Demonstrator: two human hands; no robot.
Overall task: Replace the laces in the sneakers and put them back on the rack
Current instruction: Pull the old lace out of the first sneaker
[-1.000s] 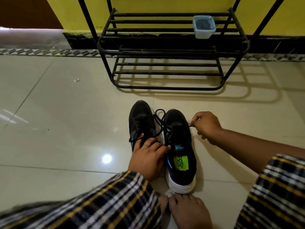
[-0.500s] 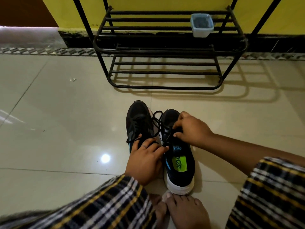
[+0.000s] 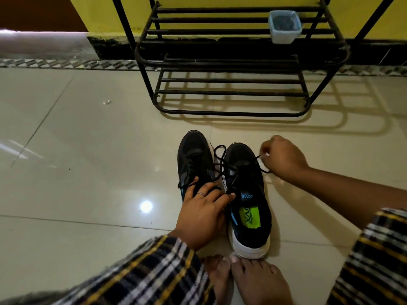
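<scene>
Where the pale tiled floor meets the yellow wall, I see the black metal rack standing with its 2 slatted tiers, well apart from the shoes. Nearer me, the 2 black sneakers sit side by side on the floor, toes pointing toward the rack and just touching along their inner edges. The right sneaker shows its white heel sole, a green insole patch and a printed tongue; its heel touches my bare toes at the bottom of the view. The left sneaker is partly covered at its rear by my left hand, which lies flat across it with the fingers straight and spread, the thumb tip reaching over to press on the tongue of the right sneaker. A thin ring shows on 1 finger. My right hand hovers just beside the right sneaker's outer edge, its fingertips curled in and pinching the black lace, which runs from that pinch across the shoe and loops out over the gap between the 2 sneakers. Plaid sleeves frame both arms. On the rack's upper tier, toward its right end, sits a small pale square container with dark contents.
</scene>
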